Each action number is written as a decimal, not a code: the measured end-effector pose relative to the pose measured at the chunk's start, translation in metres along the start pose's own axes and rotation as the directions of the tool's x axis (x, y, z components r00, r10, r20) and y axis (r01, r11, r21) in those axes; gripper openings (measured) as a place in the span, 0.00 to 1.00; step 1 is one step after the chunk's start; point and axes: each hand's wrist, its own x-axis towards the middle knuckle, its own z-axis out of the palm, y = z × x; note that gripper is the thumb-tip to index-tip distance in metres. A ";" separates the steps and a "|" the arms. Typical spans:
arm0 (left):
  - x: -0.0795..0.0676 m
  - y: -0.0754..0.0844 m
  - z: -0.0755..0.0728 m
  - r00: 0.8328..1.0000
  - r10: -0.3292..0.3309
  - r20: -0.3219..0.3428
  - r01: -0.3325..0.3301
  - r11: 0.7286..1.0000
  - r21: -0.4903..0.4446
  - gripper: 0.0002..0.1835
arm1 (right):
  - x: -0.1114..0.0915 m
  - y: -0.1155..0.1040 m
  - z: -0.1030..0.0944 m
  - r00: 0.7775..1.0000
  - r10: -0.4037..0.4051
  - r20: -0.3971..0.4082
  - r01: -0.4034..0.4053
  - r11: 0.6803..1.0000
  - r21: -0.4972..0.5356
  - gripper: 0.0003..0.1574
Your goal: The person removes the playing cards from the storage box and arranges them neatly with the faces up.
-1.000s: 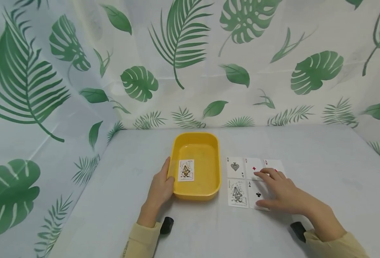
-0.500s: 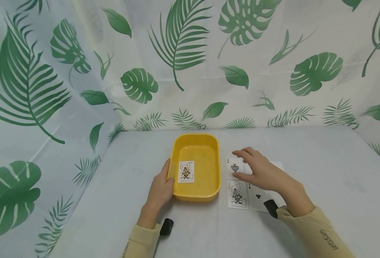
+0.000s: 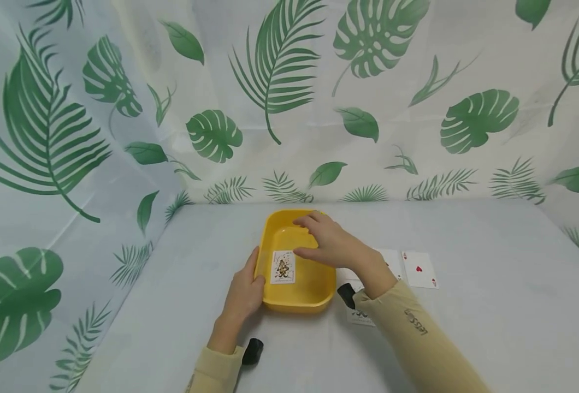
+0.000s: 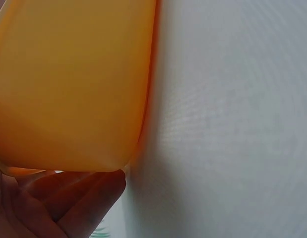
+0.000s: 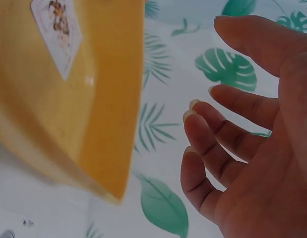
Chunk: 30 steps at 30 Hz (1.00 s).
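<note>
A yellow plastic tray (image 3: 299, 307) stands on the table with a coloured joker playing card (image 3: 282, 267) lying face up inside. My left hand (image 3: 244, 292) grips its left side, thumb at the rim and fingers along the outer wall. Over the tray hovers my right hand (image 3: 341, 245), thumb and fingers spread apart, holding nothing; the right wrist view shows the fingers (image 5: 203, 134) loosely bent. To the right lie an ace of hearts (image 3: 419, 269), a partly covered ace of diamonds (image 3: 393, 260) and a black-and-white joker (image 3: 360, 317). My right arm hides the other cards.
A pale cloth covers the table (image 3: 491, 316). Behind and at the left hangs a white curtain (image 3: 299, 153) printed with green leaves. A black wrist strap piece (image 3: 253, 352) shows at the left cuff, another (image 3: 347, 295) at the right.
My right hand has moved left, from above the cards to above the tray, uncovering the ace of hearts. My left hand and the tray have stayed in place.
</note>
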 end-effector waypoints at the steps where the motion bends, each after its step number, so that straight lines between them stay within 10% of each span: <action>1: 0.000 0.000 -0.001 1.000 0.001 -0.001 -0.001 1.000 0.007 0.36 | 0.004 0.000 0.003 1.000 -0.001 0.006 0.001 1.000 -0.003 0.38; 15: 0.001 -0.005 -0.002 0.999 0.032 -0.001 -0.032 0.999 0.036 0.35 | 0.056 -0.003 0.040 0.989 0.115 0.091 -0.103 0.987 -0.122 0.37; 30: -0.003 -0.002 0.002 1.000 0.017 -0.006 -0.016 0.999 0.028 0.34 | 0.063 0.003 0.059 0.962 0.177 0.206 -0.150 0.979 -0.140 0.42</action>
